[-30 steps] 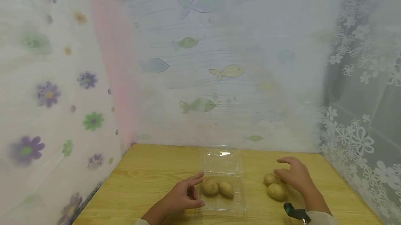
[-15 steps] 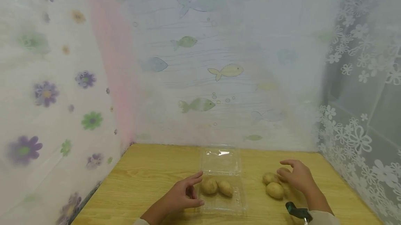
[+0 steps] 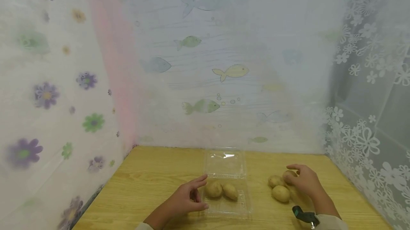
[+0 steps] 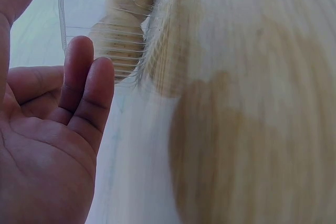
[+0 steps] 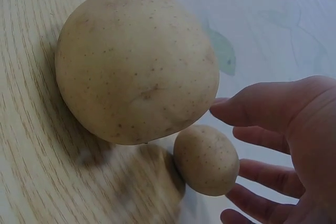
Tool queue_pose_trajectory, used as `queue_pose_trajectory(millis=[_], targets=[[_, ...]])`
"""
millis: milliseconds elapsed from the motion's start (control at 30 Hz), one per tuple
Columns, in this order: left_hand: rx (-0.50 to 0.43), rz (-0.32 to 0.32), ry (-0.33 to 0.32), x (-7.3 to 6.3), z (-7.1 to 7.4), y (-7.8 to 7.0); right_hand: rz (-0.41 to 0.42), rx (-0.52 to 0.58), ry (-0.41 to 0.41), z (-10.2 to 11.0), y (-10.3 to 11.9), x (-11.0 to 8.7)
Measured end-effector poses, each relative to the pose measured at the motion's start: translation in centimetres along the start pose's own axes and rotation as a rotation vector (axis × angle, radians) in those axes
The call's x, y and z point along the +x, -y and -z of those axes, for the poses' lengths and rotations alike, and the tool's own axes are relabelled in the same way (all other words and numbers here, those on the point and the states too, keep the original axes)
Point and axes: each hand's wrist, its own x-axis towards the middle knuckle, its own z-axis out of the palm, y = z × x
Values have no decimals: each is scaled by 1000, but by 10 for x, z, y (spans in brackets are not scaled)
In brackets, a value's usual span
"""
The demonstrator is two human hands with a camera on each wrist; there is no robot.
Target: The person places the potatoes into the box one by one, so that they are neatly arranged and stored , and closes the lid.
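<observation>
A clear plastic clamshell container lies with its lid laid back. Two potatoes sit in its base. My left hand is at the container's left side, thumb and index finger spread along the rim; the left wrist view has its fingers by the ridged wall. To the right, two potatoes lie close together on the table, with a third potato behind them. My right hand is around that third one, thumb and fingers loosely bent; the fingertips meet the smaller-looking potato in the right wrist view.
The wood-patterned table is enclosed by printed curtains at the back and on both sides. A dark wrist strap shows at the right sleeve. The clear lid reaches toward the back curtain.
My right hand has shifted slightly back and right, and the third potato shows now between its thumb and index finger. My left hand and the container have stayed in place.
</observation>
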Motion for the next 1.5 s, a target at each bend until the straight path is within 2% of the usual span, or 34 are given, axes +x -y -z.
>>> queue_pose_trajectory(millis=[733,1000,1500], targets=[[3,1,-5,-1,0,-1,-48,34,13,-5,-7,1],[5,2,-7,-1,0,-1,-26,33,0,-7,-8,0],[-17,6,-4,0,-1,-4,-55,78,-29,-10,-13,-2]])
